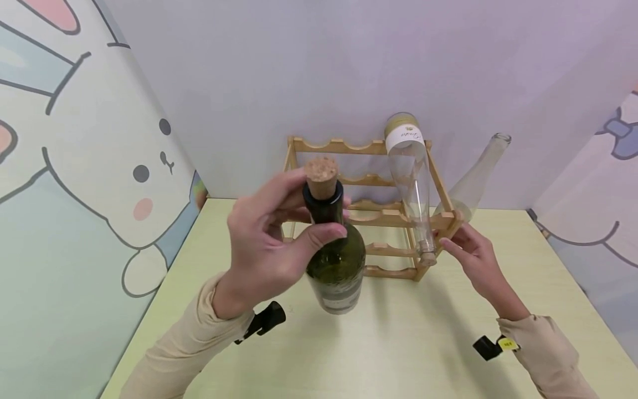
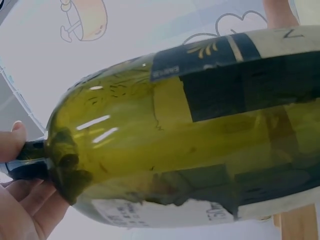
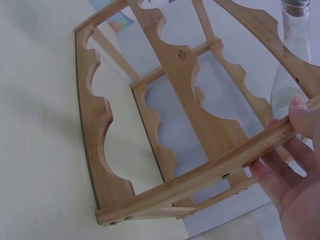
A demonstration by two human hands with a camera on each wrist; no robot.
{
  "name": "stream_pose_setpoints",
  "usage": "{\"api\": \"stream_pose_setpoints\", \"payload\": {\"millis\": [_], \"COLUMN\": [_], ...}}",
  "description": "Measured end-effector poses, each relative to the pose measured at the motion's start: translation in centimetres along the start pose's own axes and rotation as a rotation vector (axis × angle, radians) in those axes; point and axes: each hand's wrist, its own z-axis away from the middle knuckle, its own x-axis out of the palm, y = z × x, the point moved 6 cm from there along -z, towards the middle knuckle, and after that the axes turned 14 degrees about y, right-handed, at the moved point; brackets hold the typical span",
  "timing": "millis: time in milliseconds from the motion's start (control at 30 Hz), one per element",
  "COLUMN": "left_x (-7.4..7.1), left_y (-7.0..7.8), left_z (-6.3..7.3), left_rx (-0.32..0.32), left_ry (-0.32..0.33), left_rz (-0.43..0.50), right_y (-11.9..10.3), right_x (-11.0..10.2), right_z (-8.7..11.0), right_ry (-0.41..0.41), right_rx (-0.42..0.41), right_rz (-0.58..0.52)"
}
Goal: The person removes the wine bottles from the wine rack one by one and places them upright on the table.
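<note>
My left hand (image 1: pixel 266 246) grips a green glass wine bottle (image 1: pixel 339 269) round its neck, with a cork (image 1: pixel 321 177) in the mouth. The bottle is upright in front of the wooden wine rack (image 1: pixel 376 217). In the left wrist view, torn labels show on the green bottle (image 2: pixel 150 135). My right hand (image 1: pixel 476 260) holds the rack's front right post; in the right wrist view its thumb and fingers wrap this wooden bar (image 3: pixel 200 172). A clear corked bottle (image 1: pixel 410 172) lies in the rack's top right place, its cork (image 1: pixel 427 258) facing me.
A clear bottle (image 1: pixel 471 185) with an open mouth stands just right of the rack, partly behind it and my right hand. The rack stands on a pale table (image 1: pixel 349 354) near the back wall (image 1: pixel 299 72). Side walls carry cartoon drawings.
</note>
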Motion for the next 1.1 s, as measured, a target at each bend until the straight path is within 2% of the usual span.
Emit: {"api": "stream_pose_setpoints", "payload": {"millis": [567,1100], "left_x": [-0.2,-0.1], "left_y": [-1.3,-3.2], "left_z": [1.8,4.2], "left_rx": [-0.053,-0.121], "left_ry": [-0.007,-0.002], "left_rz": [-0.035,-0.072], "right_y": [0.2,0.2], "right_x": [0.1,0.1], "right_z": [-0.1,-0.1], "right_ry": [-0.015,-0.012], "right_rx": [-0.006,0.006], "right_rz": [-0.041,-0.085]}}
